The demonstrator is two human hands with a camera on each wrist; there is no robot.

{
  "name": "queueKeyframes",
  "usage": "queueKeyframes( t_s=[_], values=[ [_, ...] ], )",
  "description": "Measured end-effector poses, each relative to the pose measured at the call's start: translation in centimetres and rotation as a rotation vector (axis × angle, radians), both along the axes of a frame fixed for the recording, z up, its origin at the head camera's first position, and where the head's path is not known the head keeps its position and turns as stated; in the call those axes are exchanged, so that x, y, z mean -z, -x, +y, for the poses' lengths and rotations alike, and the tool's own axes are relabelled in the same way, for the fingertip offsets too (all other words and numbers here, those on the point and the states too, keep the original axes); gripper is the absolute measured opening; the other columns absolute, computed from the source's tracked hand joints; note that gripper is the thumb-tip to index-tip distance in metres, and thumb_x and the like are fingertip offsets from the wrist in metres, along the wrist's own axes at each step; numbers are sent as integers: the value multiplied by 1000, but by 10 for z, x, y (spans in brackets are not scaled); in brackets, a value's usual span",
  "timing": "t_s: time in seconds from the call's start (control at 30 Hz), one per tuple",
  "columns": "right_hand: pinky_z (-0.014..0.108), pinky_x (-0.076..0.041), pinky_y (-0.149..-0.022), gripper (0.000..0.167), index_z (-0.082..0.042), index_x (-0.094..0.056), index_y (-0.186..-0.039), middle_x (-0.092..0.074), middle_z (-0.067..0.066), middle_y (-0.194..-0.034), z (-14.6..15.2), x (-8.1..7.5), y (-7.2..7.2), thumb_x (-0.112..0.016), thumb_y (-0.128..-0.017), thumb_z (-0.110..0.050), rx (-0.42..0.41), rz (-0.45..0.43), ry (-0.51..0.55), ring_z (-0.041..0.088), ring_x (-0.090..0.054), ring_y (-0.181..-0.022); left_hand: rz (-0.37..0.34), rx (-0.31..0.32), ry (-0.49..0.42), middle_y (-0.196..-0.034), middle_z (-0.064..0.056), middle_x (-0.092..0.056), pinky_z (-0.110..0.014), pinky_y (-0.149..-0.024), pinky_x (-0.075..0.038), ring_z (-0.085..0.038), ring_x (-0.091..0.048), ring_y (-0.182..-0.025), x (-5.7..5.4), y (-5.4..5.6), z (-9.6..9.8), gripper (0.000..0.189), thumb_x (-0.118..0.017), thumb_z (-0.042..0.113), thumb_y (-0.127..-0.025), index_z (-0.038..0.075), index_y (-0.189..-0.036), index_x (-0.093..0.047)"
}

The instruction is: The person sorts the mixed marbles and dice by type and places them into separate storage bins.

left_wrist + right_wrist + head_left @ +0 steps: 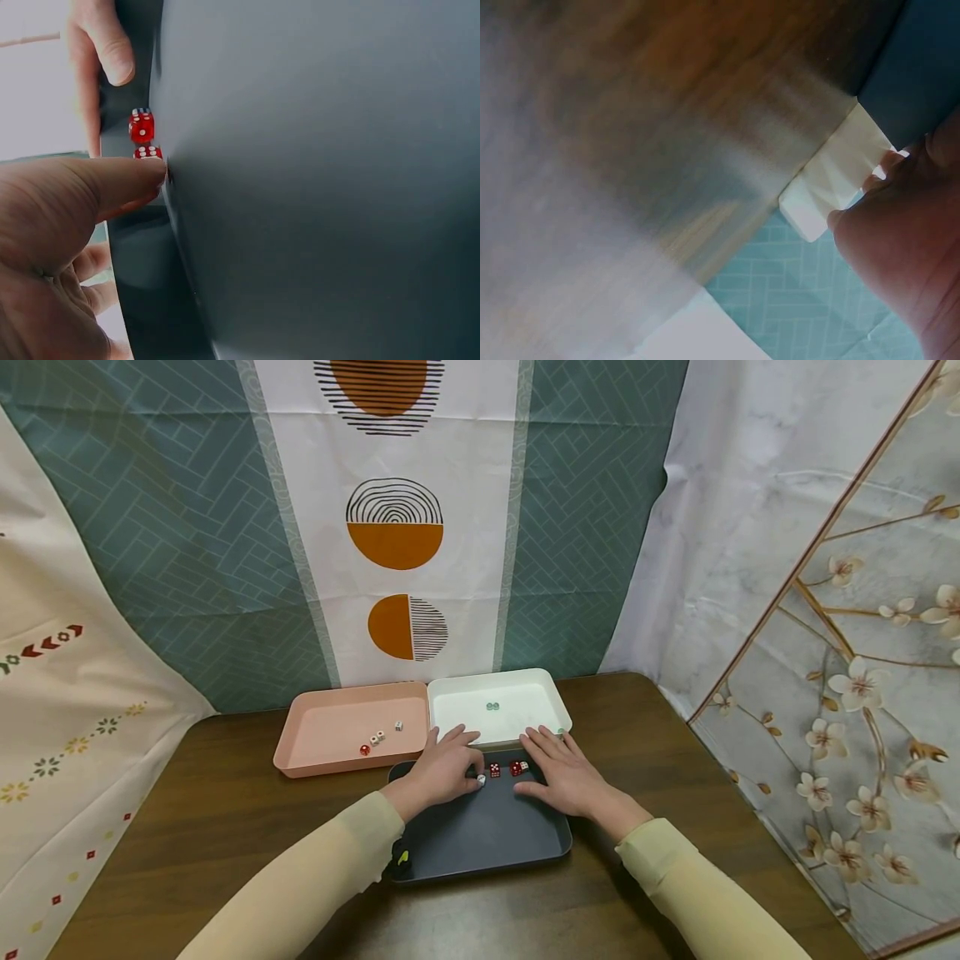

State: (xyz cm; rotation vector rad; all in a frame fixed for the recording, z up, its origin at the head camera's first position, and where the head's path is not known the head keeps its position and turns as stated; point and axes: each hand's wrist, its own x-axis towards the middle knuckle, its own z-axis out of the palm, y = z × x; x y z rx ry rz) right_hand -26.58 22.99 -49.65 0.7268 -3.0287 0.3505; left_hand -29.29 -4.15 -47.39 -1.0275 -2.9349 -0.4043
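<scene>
In the head view my left hand [442, 772] reaches over the left far part of a dark grey tray [487, 835]. Its thumb and forefinger pinch a small white die [481, 780] near the far wall. The left wrist view hides that die behind the thumb [131, 180]. To its right sit a red die [494, 770], another red die [515, 768] and a pale die [524, 766] beside it. My right hand [566, 777] lies over the tray's far right corner, fingers extended toward the white tray [450, 727], holding nothing visible.
A pink tray [322, 727] at the back left holds a red die [364, 749] and several white dice [399, 726]. Two pale green dice [492, 706] lie in the white tray, and a green one [560, 732] near my right fingers. All trays stand on a brown wooden table [225, 810].
</scene>
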Motion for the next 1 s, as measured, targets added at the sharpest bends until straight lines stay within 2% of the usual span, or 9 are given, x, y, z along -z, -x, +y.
queueKeyframes(
  t_s=[0.4,0.67,1.0],
  values=[
    [61,-9,-134,97,-9,-30,-175,-27,12,-181,0,0,0,-67,-104,-65,5,5,-6,33,-15,-170,9,-22,14,-164,-15,-55,-77,-126,-19,-44,-35,-161,-6,3,-2,10,-88,30,-97,25,-95,-80],
    [62,-9,-134,97,-10,-30,-175,-27,12,-181,0,0,0,-67,-104,-65,6,0,-4,34,-15,-170,34,-39,-7,-163,-15,-57,-76,-127,-17,-44,-35,-161,-16,5,-5,12,-89,29,-97,25,-93,-78],
    [63,-10,-134,98,-8,-32,-174,-28,13,-181,0,2,1,-68,-103,-65,5,6,6,35,-16,-169,45,-49,-26,-163,-18,-55,-75,-128,-15,-46,-36,-160,-26,7,-12,9,-89,27,-96,22,-98,-81]
  ],
)
